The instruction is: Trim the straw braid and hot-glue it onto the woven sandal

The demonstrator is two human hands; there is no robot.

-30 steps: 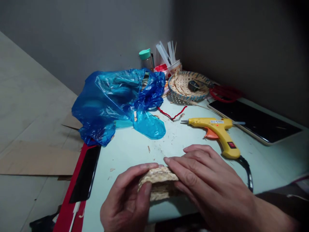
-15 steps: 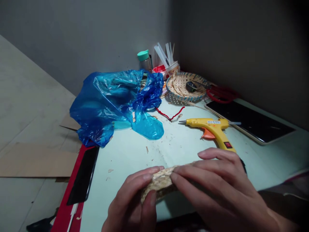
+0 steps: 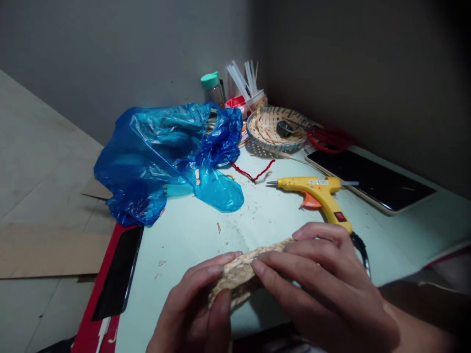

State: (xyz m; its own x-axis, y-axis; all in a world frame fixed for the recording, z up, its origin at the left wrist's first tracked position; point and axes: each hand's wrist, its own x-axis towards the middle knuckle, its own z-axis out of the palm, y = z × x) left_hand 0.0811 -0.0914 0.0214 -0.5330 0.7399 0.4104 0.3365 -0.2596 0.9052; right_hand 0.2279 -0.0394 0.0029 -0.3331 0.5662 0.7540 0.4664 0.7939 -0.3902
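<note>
Between my hands, low over the near side of the table, is a pale braided straw piece, tilted up toward the right. My left hand is closed on its left end, thumb on the near face and fingers over the top edge. My right hand grips it from the right, with fingertips pressed along the upper edge; its thumb is hidden. A yellow glue gun with an orange trigger lies just beyond my right hand, its nozzle pointing left and a glue stick in its rear.
A blue plastic bag covers the back left. Behind are a woven basket, a cup of glue sticks and a green-lidded jar. Red-handled scissors and a tablet lie right; a phone lies at the left edge.
The whole view has shifted slightly, so the table things sit a little further left. Both hands keep their hold on the straw piece, with the right fingers barely moved.
</note>
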